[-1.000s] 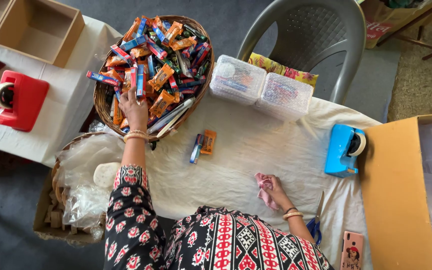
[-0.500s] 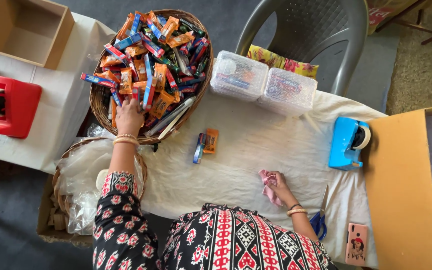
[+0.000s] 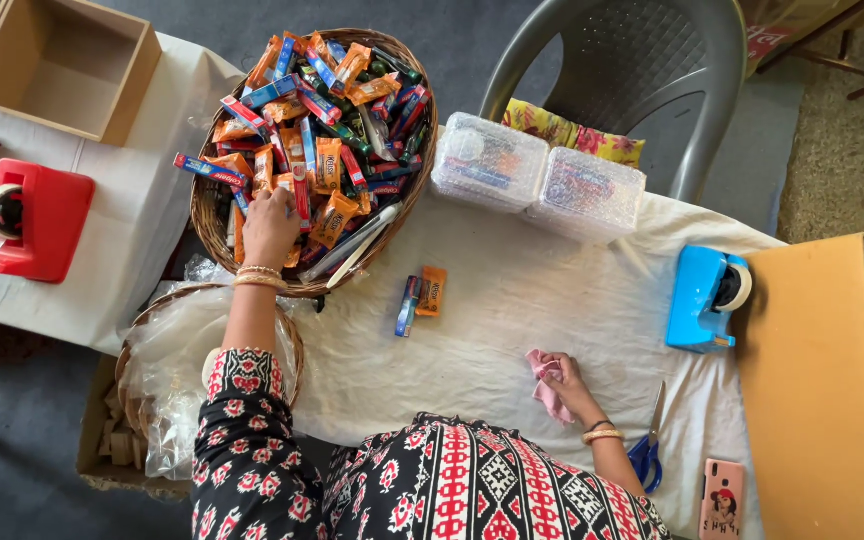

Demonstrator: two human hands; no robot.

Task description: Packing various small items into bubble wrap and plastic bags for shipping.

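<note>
My left hand (image 3: 270,225) reaches into a round wicker basket (image 3: 400,205) heaped with orange, blue and red snack packets (image 3: 324,130); its fingers rest on packets near the basket's front rim, and whether they grip one is hidden. My right hand (image 3: 564,383) lies on the white cloth-covered table (image 3: 512,330) and is closed on a crumpled pink cloth (image 3: 544,375). Two loose packets, one blue (image 3: 408,305) and one orange (image 3: 431,291), lie side by side on the cloth between my hands.
Two bubble-wrapped boxes (image 3: 537,180) sit at the table's back edge before a grey plastic chair (image 3: 612,70). A blue tape dispenser (image 3: 707,297), cardboard sheet (image 3: 817,390), scissors (image 3: 649,450) and phone (image 3: 722,498) lie right. A red dispenser (image 3: 32,220), open cartons (image 3: 62,65) and a plastic-lined basket (image 3: 167,350) sit left.
My left hand has pushed a little further into the basket's packets. My right hand with the pink cloth has stayed in place. The view has shifted slightly.
</note>
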